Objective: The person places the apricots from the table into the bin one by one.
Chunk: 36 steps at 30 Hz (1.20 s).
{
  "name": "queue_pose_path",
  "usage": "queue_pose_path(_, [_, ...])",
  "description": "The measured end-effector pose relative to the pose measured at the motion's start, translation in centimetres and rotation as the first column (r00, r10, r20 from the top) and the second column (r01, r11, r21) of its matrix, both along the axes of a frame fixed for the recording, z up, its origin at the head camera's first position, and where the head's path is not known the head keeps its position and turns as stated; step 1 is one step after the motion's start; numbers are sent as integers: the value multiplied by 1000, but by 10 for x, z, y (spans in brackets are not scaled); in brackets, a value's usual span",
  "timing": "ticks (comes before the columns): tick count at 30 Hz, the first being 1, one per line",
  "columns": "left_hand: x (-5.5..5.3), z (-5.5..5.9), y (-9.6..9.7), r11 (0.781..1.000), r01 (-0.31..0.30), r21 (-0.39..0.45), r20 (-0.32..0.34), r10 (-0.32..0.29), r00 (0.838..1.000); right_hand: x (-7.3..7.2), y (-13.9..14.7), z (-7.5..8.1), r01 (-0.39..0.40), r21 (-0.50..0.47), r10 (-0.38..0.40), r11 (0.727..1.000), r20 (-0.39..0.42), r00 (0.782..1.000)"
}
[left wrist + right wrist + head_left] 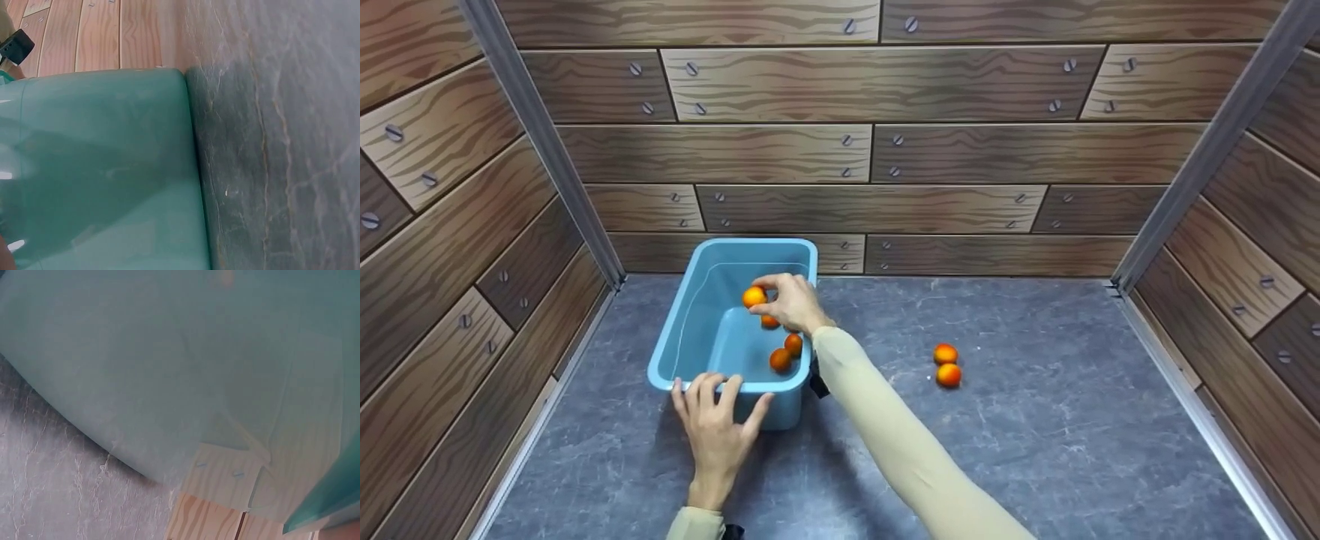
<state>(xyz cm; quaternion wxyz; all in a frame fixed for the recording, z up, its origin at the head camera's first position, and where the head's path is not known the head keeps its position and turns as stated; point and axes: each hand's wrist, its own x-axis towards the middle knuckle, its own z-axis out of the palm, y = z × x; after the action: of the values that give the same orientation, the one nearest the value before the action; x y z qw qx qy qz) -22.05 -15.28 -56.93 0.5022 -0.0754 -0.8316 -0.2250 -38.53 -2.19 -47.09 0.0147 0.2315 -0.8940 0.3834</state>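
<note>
A light blue plastic tub stands on the left of the floor. My left hand rests at its near rim with fingers spread, fingertips just over the edge, the thumb beside the outer wall. In the left wrist view that outer wall fills the left side. Over the tub's right side my right hand pinches a small round orange fruit between thumb and fingers. Several like fruits lie below in the tub, among them a darker fruit; the right hand partly hides others.
Two more orange fruits, the farther fruit and the nearer fruit, sit close together on the grey marbled floor right of the tub. A wood-plank-patterned back wall stands behind, with side walls and metal corner strips.
</note>
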Motion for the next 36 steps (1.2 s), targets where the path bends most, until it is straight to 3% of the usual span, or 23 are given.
queue_pose_path(6, [0, -1, 0, 1000, -4, 0, -11, 4, 1000, 1, -1, -1, 16, 22, -16, 1000, 3, 1000])
queue_pose_path(11, [-1, -1, 1, 1000, 1, -1, -10, -1, 1000, 0, 2, -2, 26, -74, -23, 997, 40, 999])
queue_pose_path(15, [-1, -1, 1, 1000, -1, -9, 4, 1, 1000, 0, 5, -4, 14, -167, -11, 986, 25, 1000])
queue_pose_path(20, [0, -2, -1, 1000, -6, -5, 11, 6, 1000, 4, 8, -4, -19, -325, 21, 945, 4, 1000])
queue_pose_path(27, [-1, 0, 0, 1000, 3, 9, -11, -2, 1000, 12, 24, -11, -37, -508, 14, 860, -50, 999])
queue_pose_path(31, [0, 1, 0, 1000, 4, 13, -22, -4, 1000, 20, 39, -19, -3, -567, -34, 824, -55, 998])
queue_pose_path(36, [0, 1, 0, 1000, 7, 11, -30, -7, 1000, 31, 58, -24, -8, -596, -42, 803, -69, 997])
